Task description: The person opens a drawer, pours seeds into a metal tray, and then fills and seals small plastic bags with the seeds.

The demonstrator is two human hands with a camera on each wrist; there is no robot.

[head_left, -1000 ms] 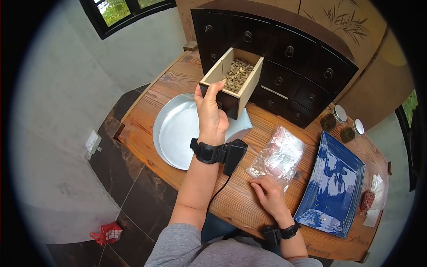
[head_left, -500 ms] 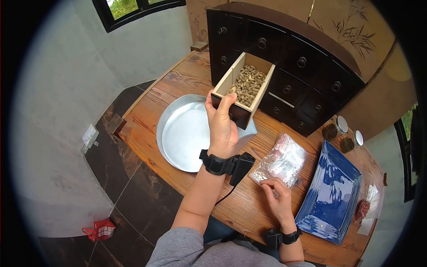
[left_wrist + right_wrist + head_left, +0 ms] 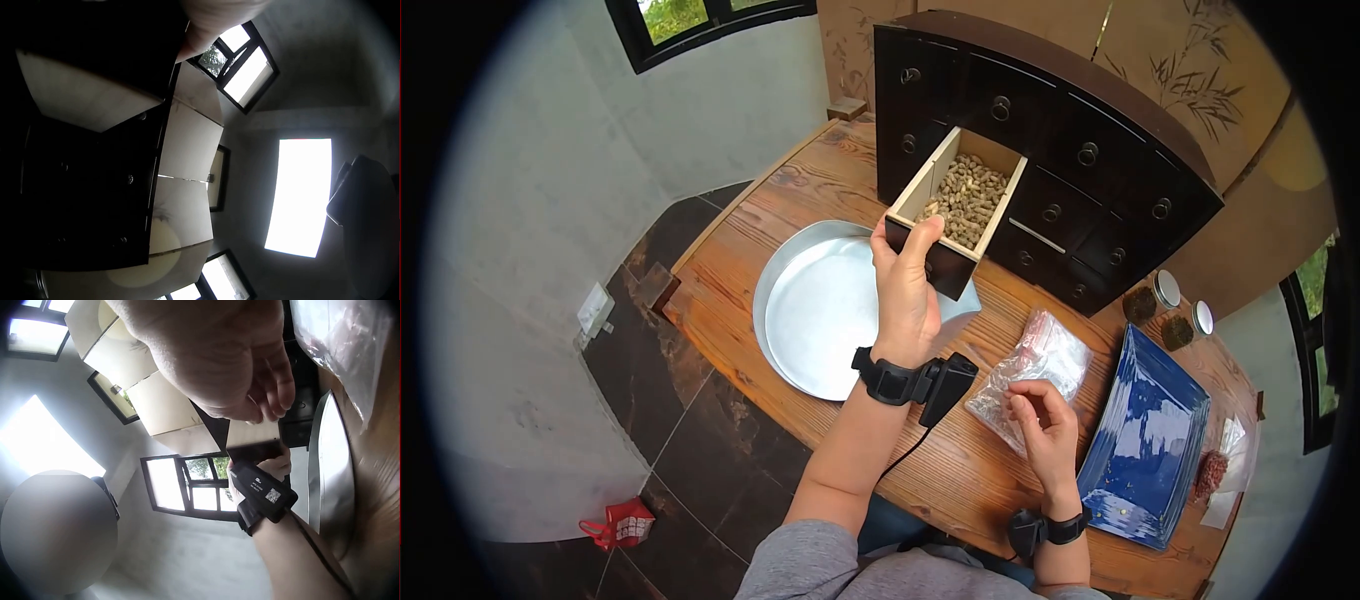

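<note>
My left hand (image 3: 908,295) grips the front of a small dark-fronted wooden drawer (image 3: 1000,215), its thumb over the front rim. Small brown oval pods (image 3: 970,195) fill the lower part of that drawer. Its back end overlaps the dark cabinet (image 3: 1135,175) in the head view. Over the near part of a clear plastic bag (image 3: 1065,360) is my right hand (image 3: 1050,435), fingers loosely curled and holding nothing visible. Below the drawer lies a round silver metal pan (image 3: 815,310), partly hidden by my left hand and wrist.
A blue rectangular tray (image 3: 1150,420) lies right of the plastic bag. Two jars (image 3: 1167,290) with silver lids stand behind it, and a small bag of reddish pieces (image 3: 1210,475) is at the right table edge. A black cable (image 3: 908,455) trails from my left wrist camera.
The head view has shifted slightly. My right hand has come up from the near edge of the plastic bag to further over it. My left hand keeps its grip on the drawer.
</note>
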